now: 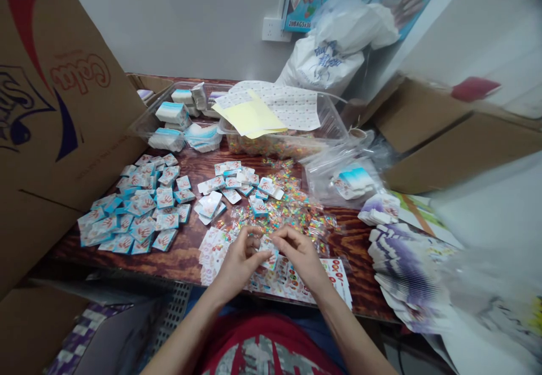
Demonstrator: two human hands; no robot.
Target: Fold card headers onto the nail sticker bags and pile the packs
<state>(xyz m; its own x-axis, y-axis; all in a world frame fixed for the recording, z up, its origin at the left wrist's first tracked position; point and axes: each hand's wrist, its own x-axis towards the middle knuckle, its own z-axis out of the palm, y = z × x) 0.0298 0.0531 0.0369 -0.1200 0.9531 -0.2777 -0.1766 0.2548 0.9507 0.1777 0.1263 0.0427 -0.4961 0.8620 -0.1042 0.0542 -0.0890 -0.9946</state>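
Between my two hands, close to the table's front edge, is a small blue and white card box [269, 255] with a hand picture on it. My left hand [239, 261] is closed around its left side, thumb across the front. The fingers of my right hand [301, 255] are pinched at its upper right; whether they hold anything besides the box, I cannot make out. Beneath my hands lie printed sticker sheets [292, 284]. Just beyond are small clear packets of colourful bits [292, 208] and a loose group of similar little boxes [232, 183].
A big pile of little boxes [141, 211] covers the table's left side, beside a tall carton [63, 98]. At the back, clear plastic tubs [334, 118] hold stacks and packets. Plastic bags [313, 166], fanned purple-and-white cards [406, 273] and an opened carton [457, 138] are at right.
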